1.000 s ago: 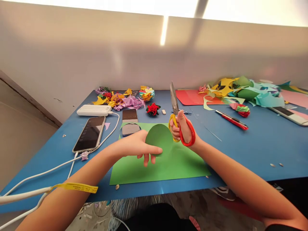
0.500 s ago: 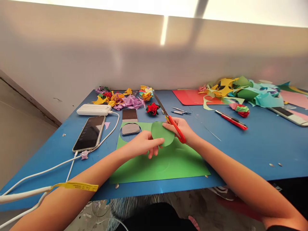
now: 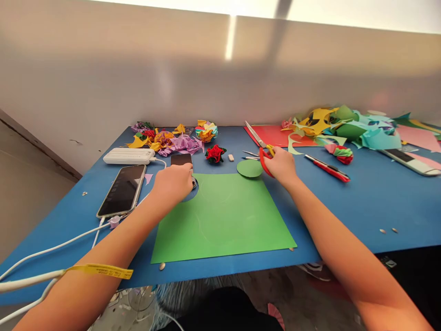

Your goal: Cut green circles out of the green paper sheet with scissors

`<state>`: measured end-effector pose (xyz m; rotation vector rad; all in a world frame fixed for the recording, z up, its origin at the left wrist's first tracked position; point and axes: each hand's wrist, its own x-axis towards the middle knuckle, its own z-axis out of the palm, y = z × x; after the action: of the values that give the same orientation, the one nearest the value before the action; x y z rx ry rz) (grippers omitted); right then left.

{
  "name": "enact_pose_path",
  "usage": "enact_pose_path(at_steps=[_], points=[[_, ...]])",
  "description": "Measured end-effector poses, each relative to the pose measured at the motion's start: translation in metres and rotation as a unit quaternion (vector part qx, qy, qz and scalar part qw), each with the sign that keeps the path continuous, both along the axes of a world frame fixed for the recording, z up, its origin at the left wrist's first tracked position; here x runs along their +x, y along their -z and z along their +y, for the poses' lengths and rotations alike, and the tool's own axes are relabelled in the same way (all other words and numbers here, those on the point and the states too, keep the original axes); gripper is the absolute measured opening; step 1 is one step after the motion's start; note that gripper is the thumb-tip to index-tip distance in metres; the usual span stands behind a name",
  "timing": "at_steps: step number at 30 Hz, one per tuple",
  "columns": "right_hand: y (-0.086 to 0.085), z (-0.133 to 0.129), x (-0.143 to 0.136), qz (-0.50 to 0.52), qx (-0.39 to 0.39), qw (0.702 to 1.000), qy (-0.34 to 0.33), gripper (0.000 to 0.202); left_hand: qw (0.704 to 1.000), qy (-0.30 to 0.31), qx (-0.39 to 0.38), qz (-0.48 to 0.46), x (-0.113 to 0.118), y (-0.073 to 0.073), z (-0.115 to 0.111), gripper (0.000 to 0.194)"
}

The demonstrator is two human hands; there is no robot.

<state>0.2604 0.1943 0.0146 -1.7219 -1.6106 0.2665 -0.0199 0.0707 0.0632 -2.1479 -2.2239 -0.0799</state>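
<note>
My right hand holds red-handled scissors, their blades pointing up and left. Just left of that hand, a cut green paper disc lies at the top edge of a green paper sheet. My left hand is closed over the sheet's upper left corner, where a round piece is cut out. The edge of a small dark device shows under its fingers; what they grip is hidden. Behind that hand lies a dark phone. Faint curved lines mark the sheet.
At left are a white power bank, a phone and white cables. Crumpled paper flowers and a red paper flower sit at the back. On the right lie a red cutter and paper scraps.
The green disc has left my hands and lies on the table. My left hand moved left to the sheet's corner; my right hand moved right and away with the scissors.
</note>
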Motion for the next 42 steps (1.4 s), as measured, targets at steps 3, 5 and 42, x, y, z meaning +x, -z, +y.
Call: enact_pose_path(at_steps=[3, 5, 42], points=[[0.001, -0.001, 0.0, -0.009, 0.03, 0.999, 0.016, 0.03, 1.0, 0.016, -0.013, 0.004, -0.001, 0.003, 0.001, 0.047], [0.0, -0.002, -0.002, -0.007, 0.048, 0.999, 0.012, 0.036, 0.999, 0.027, -0.021, 0.008, -0.002, 0.003, 0.001, 0.049], [0.002, -0.001, -0.01, 0.264, 0.13, 0.949, -0.112, 0.047, 0.993, 0.053, -0.029, 0.1, 0.006, 0.023, 0.005, 0.06]])
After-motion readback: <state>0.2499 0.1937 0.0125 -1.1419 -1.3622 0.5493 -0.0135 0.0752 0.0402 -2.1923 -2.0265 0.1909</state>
